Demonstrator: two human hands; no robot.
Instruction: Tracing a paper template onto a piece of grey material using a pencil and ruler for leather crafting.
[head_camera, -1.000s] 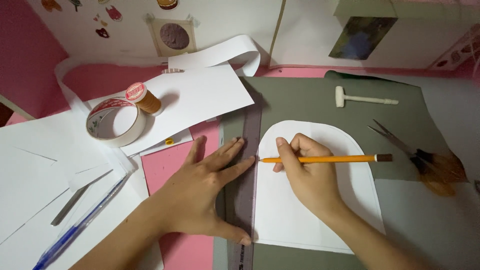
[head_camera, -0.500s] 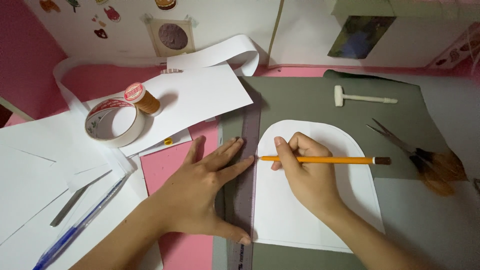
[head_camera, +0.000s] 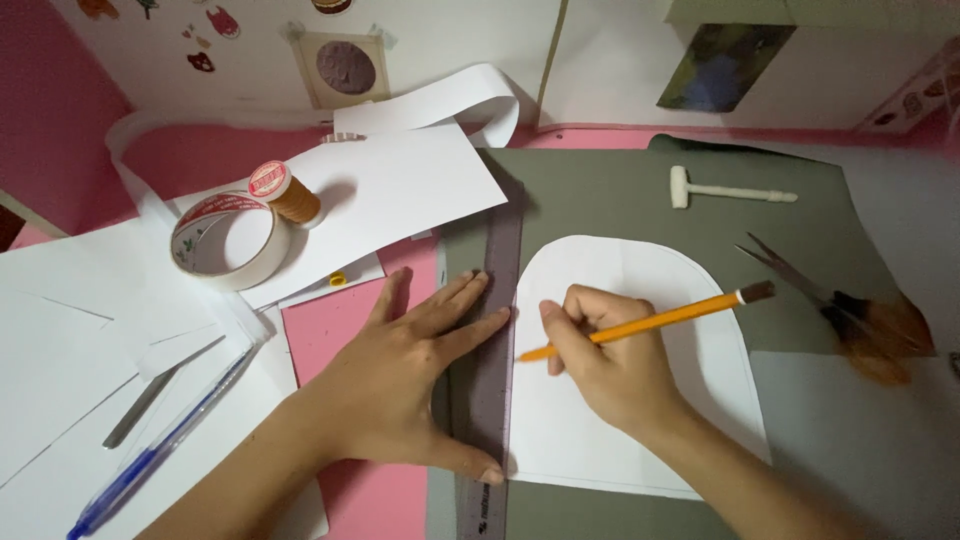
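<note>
My left hand (head_camera: 405, 375) lies flat with fingers spread, pressing a clear grey ruler (head_camera: 497, 255) onto the grey-green sheet (head_camera: 600, 195). The ruler runs upright along the left edge of a white arch-shaped paper cutout (head_camera: 700, 360). My right hand (head_camera: 610, 365) grips an orange pencil (head_camera: 680, 315), its tip touching the cutout's left edge beside the ruler, level with my left fingertips. The pencil's dark end points right and up.
A tape roll (head_camera: 225, 240) and a brown thread spool (head_camera: 285, 192) sit on white sheets at left. A blue pen (head_camera: 165, 445) and a metal blade (head_camera: 155, 392) lie lower left. A small white mallet (head_camera: 725, 190) and scissors (head_camera: 840, 305) lie at right.
The pencil has tilted, its dark end rising, and its tip has moved down along the ruler edge. My left hand stays pressed on the ruler.
</note>
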